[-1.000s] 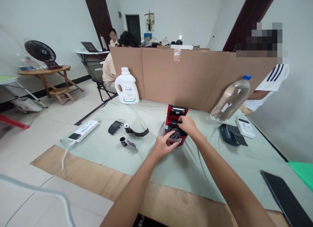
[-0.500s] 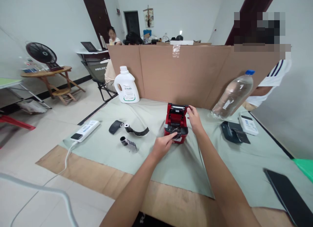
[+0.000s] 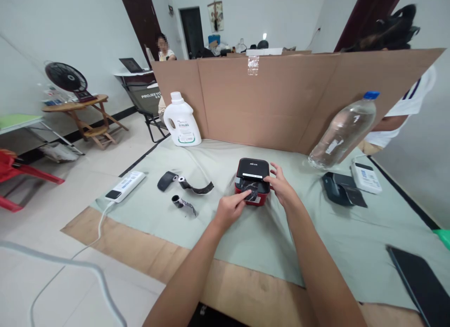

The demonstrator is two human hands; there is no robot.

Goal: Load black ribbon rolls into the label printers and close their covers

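"Where's the printer?"

"The small red-and-black printer (image 3: 253,176) sits on the pale green cloth (image 3: 246,245), at the wearer's twelve o'clock. Make it the middle of the dial, and the left hand (image 3: 229,209) comes in from between seven and eight, the right hand (image 3: 282,186) from three."

"What are they doing?"

"The left lays a pointing finger on the dark strip (image 3: 250,185) at the front; whether its thumb pinches anything, I can't tell. The right is loose, fingers parted, its thumb at the right front corner of the lid (image 3: 252,166), gripping nothing."

"How would it handle?"

"By the look of it, a stiff plastic shell, fairly light, perhaps slippery where smooth. The strip seems thin, soft and easily creased. I'd hold the body low, at three and nine o'clock, and take the strip by its edges."

"Any writing?"

"Pale letters on the lid and a white label (image 3: 257,200) at six o'clock, both too small to read. The chair (image 3: 145,102) at ten, past the cardboard (image 3: 251,102), reads PROJEEYO; the rest is cut off."

"Other labels?"

"The white jug (image 3: 183,123), nearer at ten, has fine print above a green line; the white box (image 3: 128,185) at nine carries blue print. I can't read either."
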